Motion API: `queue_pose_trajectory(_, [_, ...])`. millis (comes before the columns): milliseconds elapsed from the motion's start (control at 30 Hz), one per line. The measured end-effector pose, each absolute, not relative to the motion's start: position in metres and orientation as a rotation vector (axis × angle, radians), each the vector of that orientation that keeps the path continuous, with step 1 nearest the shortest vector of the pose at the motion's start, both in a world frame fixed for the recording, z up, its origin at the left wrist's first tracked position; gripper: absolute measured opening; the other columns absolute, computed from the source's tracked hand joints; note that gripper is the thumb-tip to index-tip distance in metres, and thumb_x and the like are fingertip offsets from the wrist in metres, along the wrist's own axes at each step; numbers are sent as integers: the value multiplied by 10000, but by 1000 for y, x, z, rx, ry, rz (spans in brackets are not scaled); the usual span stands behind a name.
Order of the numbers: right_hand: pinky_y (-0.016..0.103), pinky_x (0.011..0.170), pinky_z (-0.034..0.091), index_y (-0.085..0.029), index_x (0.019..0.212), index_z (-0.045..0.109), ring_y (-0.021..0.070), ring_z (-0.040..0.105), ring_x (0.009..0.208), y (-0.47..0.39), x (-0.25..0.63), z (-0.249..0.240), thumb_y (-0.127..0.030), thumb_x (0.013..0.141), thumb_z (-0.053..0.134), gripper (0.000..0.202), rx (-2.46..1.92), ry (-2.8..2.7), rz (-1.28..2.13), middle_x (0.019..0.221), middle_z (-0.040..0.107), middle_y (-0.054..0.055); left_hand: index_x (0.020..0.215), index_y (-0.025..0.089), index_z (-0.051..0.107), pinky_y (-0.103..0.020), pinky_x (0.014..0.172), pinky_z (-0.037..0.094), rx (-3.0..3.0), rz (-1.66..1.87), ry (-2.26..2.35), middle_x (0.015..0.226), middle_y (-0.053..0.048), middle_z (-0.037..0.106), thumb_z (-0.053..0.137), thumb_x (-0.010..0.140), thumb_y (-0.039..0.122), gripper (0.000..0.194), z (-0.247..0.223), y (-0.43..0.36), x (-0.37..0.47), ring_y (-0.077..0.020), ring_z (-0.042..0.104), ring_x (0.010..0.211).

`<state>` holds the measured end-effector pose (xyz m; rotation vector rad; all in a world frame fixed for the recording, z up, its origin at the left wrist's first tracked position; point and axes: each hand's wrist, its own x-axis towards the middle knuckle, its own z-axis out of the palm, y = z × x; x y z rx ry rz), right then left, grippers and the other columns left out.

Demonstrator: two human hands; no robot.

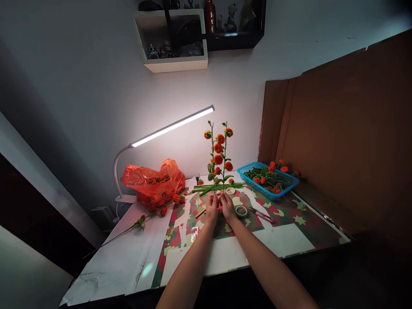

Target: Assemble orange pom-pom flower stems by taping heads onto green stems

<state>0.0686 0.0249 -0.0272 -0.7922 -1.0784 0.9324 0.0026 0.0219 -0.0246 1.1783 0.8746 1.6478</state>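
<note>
Two upright stems with orange pompom flowers and green leaves stand side by side above the table. My left hand (211, 207) is closed on the lower end of the left flower stem (212, 150). The right flower stem (225, 150) has its lower end pinched in my right hand (227, 206). The hands are close together, fingertips nearly touching. Just right of my right hand lies a roll of green tape (241, 211), with pink-handled scissors (262, 214) beyond it. Behind the hands are several bare green stems (201, 188) and a pale roll (230, 191).
A blue basket (277, 196) of leaves and orange flowers stands at the right, before a cardboard panel (337, 128). At the left are a red plastic bag (154, 191), a long flower stem (124, 231) and a lit lamp (174, 125). A small stick (200, 213) lies near my left hand.
</note>
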Motion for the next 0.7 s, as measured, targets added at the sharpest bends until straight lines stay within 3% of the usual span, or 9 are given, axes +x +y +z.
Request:
queue_pose_trajectory(367, [288, 582, 439, -190, 899, 635, 161, 516, 603, 26, 66, -36, -504, 831, 433, 381, -796, -1121, 885, 679, 593, 25, 696, 220, 407, -244, 474, 329, 1192, 1680, 888, 540, 63, 325, 500, 776, 561, 362, -33, 29, -2, -103, 335, 466])
queue_pose_trajectory(533, [314, 661, 470, -196, 896, 655, 195, 576, 728, 26, 67, -34, -504, 828, 437, 383, -806, -1126, 854, 767, 642, 52, 745, 211, 482, -257, 505, 379, 1268, 1649, 914, 548, 47, 398, 513, 774, 559, 350, -30, 25, 1, -118, 406, 490])
queue_pose_trajectory(700, [357, 820, 459, -195, 863, 668, 222, 578, 878, 26, 68, -32, -503, 812, 471, 369, -837, -1109, 806, 920, 653, 83, 826, 199, 532, -277, 624, 452, 1345, 1644, 945, 714, -8, 570, 536, 771, 538, 343, -30, 22, 4, -149, 545, 646])
